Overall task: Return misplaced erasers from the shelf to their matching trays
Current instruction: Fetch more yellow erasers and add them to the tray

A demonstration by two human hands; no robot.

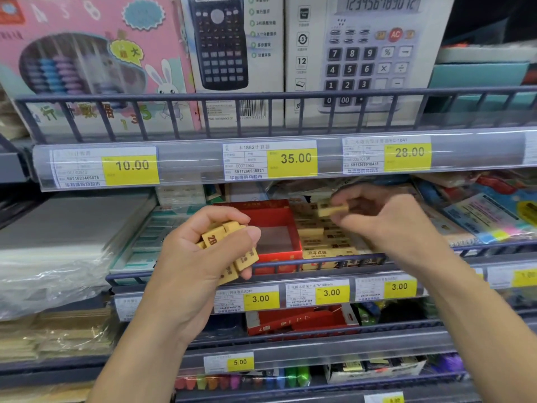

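Note:
My left hand (203,242) grips a bunch of several yellow 2B erasers (229,251) in front of the middle shelf. My right hand (377,216) pinches one yellow eraser (332,210) above a tray packed with matching yellow erasers (325,242). Between my two hands stands a red cardboard tray (279,254), and the part of its grey floor that I can see holds nothing.
A dark wire rail (319,261) runs along the shelf front below the trays. Calculator boxes (363,53) stand on the shelf above. Plastic-wrapped stock (58,242) lies to the left, colourful packets (494,216) to the right. Another red box (296,319) sits on the shelf below.

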